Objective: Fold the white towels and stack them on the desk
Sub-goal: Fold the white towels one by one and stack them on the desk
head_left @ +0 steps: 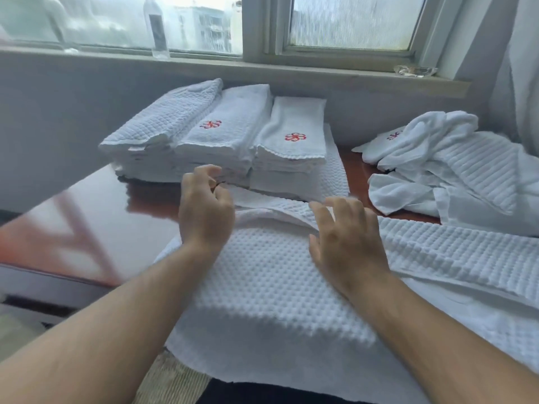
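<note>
Mid-fold at the desk [87, 217]: one waffle towel [262, 287] lies spread near us, its far edge buckled just short of the stacks [230, 126]. Our left hand [205, 211] hangs over that far edge with fingers curled; we cannot tell whether thumb and forefinger have hold of the cloth. Our right hand [347, 237] is spread wide, fingers straight and apart, low over the towel and gripping nothing. We judge the step to be squaring this towel before a fold. The next move calls for a sure hold on both far corners and an even pull toward us, so the edges meet. We count three folded stacks side by side at far centre, one loose heap [437, 170] at right whose towels we cannot number, and one bottle [156, 27] on the sill.
</note>
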{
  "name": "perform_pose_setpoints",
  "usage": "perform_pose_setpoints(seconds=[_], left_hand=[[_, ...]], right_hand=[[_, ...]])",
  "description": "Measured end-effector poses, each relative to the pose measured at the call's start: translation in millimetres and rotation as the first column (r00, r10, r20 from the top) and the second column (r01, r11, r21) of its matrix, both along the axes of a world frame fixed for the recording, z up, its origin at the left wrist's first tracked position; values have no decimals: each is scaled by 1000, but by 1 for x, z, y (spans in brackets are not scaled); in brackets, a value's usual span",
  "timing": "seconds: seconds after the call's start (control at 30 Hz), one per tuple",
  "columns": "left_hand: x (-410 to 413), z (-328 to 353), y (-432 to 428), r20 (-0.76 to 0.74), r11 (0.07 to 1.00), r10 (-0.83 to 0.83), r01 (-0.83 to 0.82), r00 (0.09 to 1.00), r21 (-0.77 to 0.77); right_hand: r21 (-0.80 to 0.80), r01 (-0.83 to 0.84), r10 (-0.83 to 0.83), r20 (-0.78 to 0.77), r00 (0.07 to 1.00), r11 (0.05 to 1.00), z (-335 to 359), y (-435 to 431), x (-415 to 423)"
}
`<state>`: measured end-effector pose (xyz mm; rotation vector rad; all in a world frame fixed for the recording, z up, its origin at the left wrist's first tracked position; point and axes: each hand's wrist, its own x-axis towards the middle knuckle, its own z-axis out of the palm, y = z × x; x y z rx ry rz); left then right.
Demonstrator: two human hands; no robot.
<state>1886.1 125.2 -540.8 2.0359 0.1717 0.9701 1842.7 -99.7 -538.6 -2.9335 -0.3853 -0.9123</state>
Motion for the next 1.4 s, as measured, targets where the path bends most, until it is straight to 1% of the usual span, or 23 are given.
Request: perform_pose_setpoints(seconds=[0.07, 0.1, 0.17, 0.2, 0.23, 0.3, 0.33, 0.37, 0.43, 0.5, 0.6, 0.67, 0.73, 0.8, 0.87, 0.93, 1.07, 1.13, 1.2, 1.27, 1.33, 1.37, 1.4], left_hand=[[2, 4, 21, -103, 970, 105, -124, 989, -209], [3, 5, 29, -177, 955, 124, -166, 976, -245], [10, 5, 39, -399, 959, 99, -195, 911, -205], [14, 9, 42, -508, 961, 40, -173, 861, -217], [19, 13, 43, -579, 947, -41, -154, 815, -283], [26, 24, 44, -628, 864, -250, -123, 737, -488], [28, 28, 45, -644, 844, -311, -109, 699, -525], [31, 29, 46, -672, 858, -335, -80, 661, -507], [36, 27, 44, -721, 913, -299, -32, 625, -406], [37, 25, 40, -706, 917, -294, -17, 644, -397], [35, 31, 34, -618, 863, -347, -17, 705, -505], [33, 41, 29, -542, 807, -409, 13, 734, -590], [27, 60, 26, -418, 699, -498, 67, 760, -712], [20, 82, 25, -236, 517, -589, 137, 773, -845], [10, 100, 29, -66, 363, -627, 217, 776, -906], [-1, 110, 38, 54, 282, -610, 280, 791, -917], [-28, 98, 54, 126, 285, -523, 312, 843, -907], [-40, 77, 61, 77, 302, -497, 256, 864, -918], [-49, 52, 64, -29, 325, -505, 159, 862, -932], [-55, 32, 65, -116, 337, -494, 67, 862, -939], [-55, 22, 68, -152, 347, -492, 34, 857, -937], [-54, 20, 71, -169, 370, -510, 38, 843, -928], [-52, 20, 73, -195, 403, -533, 44, 823, -914]], right_hand=[[58, -155, 155, 9, 988, 986, 4, 18, -4], [108, -267, 267, 9, 964, 958, 5, 28, -6], [203, -422, 443, -69, 894, 884, 4, 42, -12], [247, -444, 485, -142, 863, 862, 1, 47, -13], [282, -441, 504, -212, 837, 852, -2, 48, -11], [306, -429, 511, -276, 814, 850, -7, 46, -4], [303, -432, 513, -289, 808, 850, -8, 46, -2], [295, -436, 516, -296, 804, 850, -9, 46, -1], [277, -446, 518, -299, 802, 851, -10, 46, -1], [266, -447, 515, -310, 799, 854, -9, 46, -2], [218, -420, 472, -335, 815, 881, -6, 48, -2], [121, -360, 379, -372, 847, 925, -4, 57, -4], [53, -312, 302, -443, 844, 949, -4, 69, -8], [75, -310, 297, -560, 773, 948, -8, 78, -10], [69, -326, 296, -620, 726, 943, -13, 80, -4], [64, -325, 290, -633, 718, 944, -14, 78, 6], [70, -332, 303, -613, 730, 941, -8, 75, 20], [100, -328, 327, -553, 766, 939, -6, 74, 18], [140, -364, 386, -463, 798, 921, -1, 75, 10], [77, -466, 467, -296, 833, 881, 2, 76, 1], [-62, -536, 533, -61, 844, 842, 3, 74, -7], [-107, -524, 528, 16, 849, 845, 2, 73, -10], [-108, -455, 462, 52, 885, 884, 3, 72, -11]])
